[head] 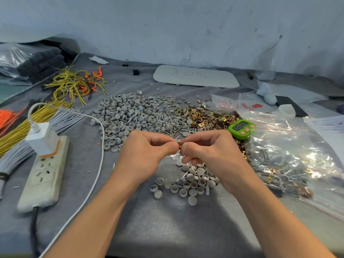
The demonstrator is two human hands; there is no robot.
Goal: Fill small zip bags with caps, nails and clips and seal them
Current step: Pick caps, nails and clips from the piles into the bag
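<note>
Matt grey plastic caps (134, 112), shiny brassy metal clips (208, 118), glossy clear plastic bag (290, 155), grey cloth tabletop (167, 226)

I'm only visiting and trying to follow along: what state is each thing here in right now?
left hand: pinches the copper clip.
right hand: pinches the same clip.
copper clip: held between both hands.
timer: display showing digits.
charger: plugged into the power strip.
caps: loose in heaps on the cloth.
</note>
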